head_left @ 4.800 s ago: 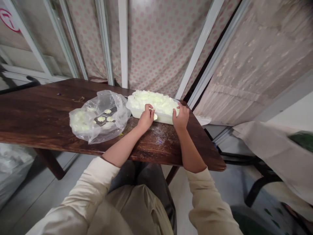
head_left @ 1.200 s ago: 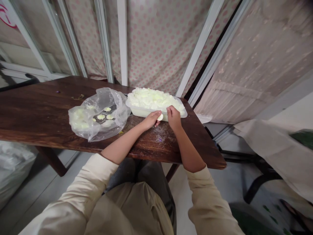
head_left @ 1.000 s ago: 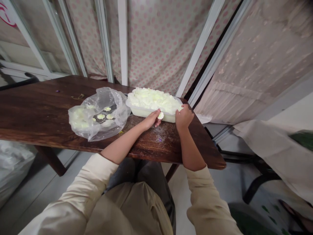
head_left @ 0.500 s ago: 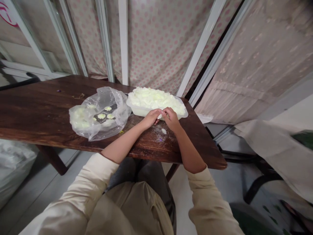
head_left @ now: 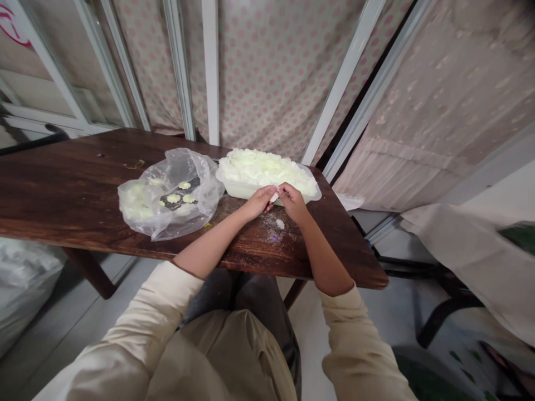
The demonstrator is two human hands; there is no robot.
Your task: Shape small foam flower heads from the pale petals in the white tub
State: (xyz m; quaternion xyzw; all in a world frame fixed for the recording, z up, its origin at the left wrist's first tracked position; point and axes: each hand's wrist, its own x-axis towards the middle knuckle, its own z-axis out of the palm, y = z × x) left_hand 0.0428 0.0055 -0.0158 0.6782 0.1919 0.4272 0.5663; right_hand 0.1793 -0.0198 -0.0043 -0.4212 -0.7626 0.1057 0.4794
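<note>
Both hands work together near the far right corner of the dark wooden desk [head_left: 104, 217]. The left hand [head_left: 256, 203] and the right hand [head_left: 293, 203] meet at a small pale floret [head_left: 273, 197], just in front of the long side of a translucent plastic tub [head_left: 246, 191]. The floret shows between the fingers, but whether either hand is clamped on it cannot be told. The tub is heaped with a fluffy pale green-white mass [head_left: 263, 169], and its position puts that mass within easy reach of both hands. A clear plastic bag [head_left: 207, 184] lies just left of the tub, holding pale florets [head_left: 173, 198] on a dark flat strip [head_left: 178, 203]. The forearms angle in over the near edge from cream sleeves [head_left: 171, 295]. Their working room is the strip of wood between tub and near edge, dusted with white crumbs, including one larger crumb [head_left: 280, 224]. Only a narrow margin of desk lies beyond the tub's right end.
</note>
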